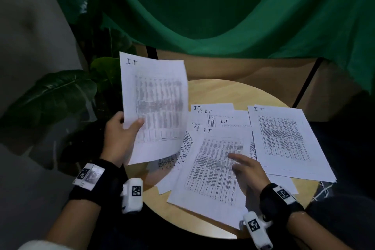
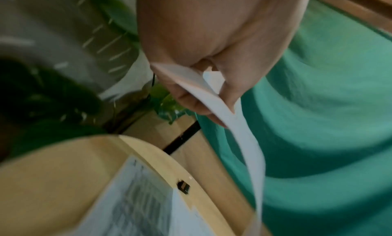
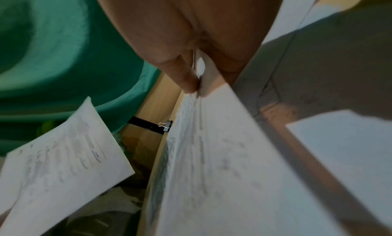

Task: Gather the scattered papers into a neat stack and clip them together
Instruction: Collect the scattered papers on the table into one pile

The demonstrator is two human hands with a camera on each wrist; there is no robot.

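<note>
— so where are the papers right now?

— most lie scattered and overlapping on a round wooden table (image 1: 219, 89). the scattered papers (image 1: 219, 168) are printed tables, several with "i.t" handwritten at the top. one raised sheet (image 1: 154, 103) is held up off the table, over its left edge, by the left hand (image 1: 119, 138). the thumb lies on the front of the sheet and the fingers curl behind it, pinching its lower left edge.

— and the right hand?

— the right hand (image 1: 246, 170) rests on the nearest sheet, fingers extended and flat on the print. the head view is blurred there, so i cannot tell if the fingers are spread or together. in the right wrist view the fingertips (image 3: 188, 82) touch a page, with the thumb close beside them.

— is there a clip?

— a small black binder clip (image 3: 166, 124) shows in both wrist views, sitting on the table near its far rim, just beyond the top edge of the papers. in the head view i cannot make it out.

— anything else hard to see?

— the print on every page is too blurred to read. a tidier pile (image 1: 284, 140) on the right overhangs the table edge. lower sheets are mostly covered by upper ones.

— what surrounds the table?

— a green cloth (image 1: 223, 6) drapes across the back. a large-leafed plant (image 1: 58, 91) stands to the left in shadow. both wrists wear black bands carrying white camera units with square markers.
</note>
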